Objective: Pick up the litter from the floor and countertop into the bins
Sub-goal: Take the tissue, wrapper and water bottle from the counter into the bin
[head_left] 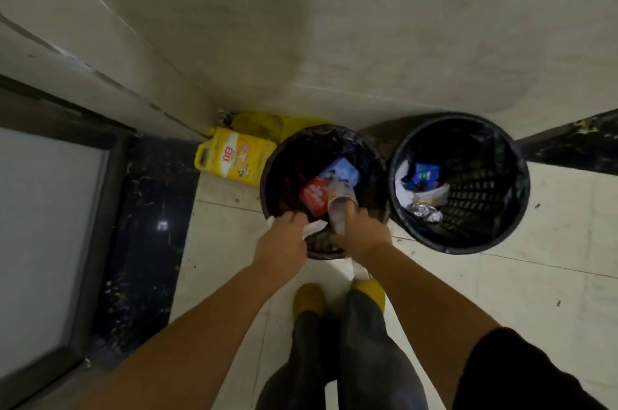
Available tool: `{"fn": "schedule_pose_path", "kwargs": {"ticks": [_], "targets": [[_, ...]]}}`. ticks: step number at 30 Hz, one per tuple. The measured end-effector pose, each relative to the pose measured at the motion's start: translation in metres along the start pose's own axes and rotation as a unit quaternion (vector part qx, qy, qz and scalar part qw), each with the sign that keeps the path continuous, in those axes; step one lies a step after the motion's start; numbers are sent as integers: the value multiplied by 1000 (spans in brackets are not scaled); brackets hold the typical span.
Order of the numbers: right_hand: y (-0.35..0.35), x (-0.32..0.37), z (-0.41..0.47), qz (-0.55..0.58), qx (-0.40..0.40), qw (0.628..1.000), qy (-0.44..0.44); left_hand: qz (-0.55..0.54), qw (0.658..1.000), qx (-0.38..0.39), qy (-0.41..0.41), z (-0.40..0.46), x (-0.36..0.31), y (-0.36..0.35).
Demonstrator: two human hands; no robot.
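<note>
— Which step?

— Dropping litter. I stand over the brown bin (284,155); the black bin (485,242) sits just beside it on its right, rims nearly touching. Both my hands are over the brown bin's near rim.

— Right hand?

— My right hand (361,232) is clamped on a paper cup (339,209), mouth pointing into the bin, fingers wrapped round its side. Something white also hangs below that wrist; cannot tell what.

— Left?

— My left hand (284,242) is curled shut on a crumpled white tissue (314,228), pinched at the rim's near edge.

— What's already in?

— Red packet (312,197) and blue wrapper (341,172) in the brown bin; foil ball (426,212) and blue packet (426,175) in the black one.

— Next move?

— By my judgement, open both grips so cup and tissue fall clear inside the rim, not on the floor tiles (501,292). Tissue is light and may snag on the liner edge.

— Anything else nearby?

— A yellow jug (227,158) lies by the wall corner, behind the brown bin.
</note>
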State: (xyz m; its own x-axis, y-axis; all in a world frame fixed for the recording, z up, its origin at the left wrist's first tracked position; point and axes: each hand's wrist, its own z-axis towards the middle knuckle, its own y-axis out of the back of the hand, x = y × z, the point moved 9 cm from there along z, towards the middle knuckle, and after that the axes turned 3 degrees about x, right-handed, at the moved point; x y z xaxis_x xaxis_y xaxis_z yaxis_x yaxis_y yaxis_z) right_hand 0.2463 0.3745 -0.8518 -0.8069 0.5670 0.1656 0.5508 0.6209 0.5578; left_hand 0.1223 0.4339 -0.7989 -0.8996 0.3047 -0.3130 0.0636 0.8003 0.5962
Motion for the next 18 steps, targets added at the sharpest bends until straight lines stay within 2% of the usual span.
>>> {"fn": "schedule_pose_path", "kwargs": {"ticks": [3,7,10,15,18], "targets": [[0,-11,-22,34,24,999,13,25,1000,14,-10,-1,-19,18],[35,-62,-49,173,-39,983,-46,47,999,7,-3,6,-46,43],[64,-116,-70,231,-80,964,-104,62,998,20,-26,16,-89,45],[93,-202,-74,352,-141,911,-163,68,990,39,-113,50,-191,6],[87,-242,-34,368,-155,902,-168,32,991,47,-125,97,-233,-36]]}}
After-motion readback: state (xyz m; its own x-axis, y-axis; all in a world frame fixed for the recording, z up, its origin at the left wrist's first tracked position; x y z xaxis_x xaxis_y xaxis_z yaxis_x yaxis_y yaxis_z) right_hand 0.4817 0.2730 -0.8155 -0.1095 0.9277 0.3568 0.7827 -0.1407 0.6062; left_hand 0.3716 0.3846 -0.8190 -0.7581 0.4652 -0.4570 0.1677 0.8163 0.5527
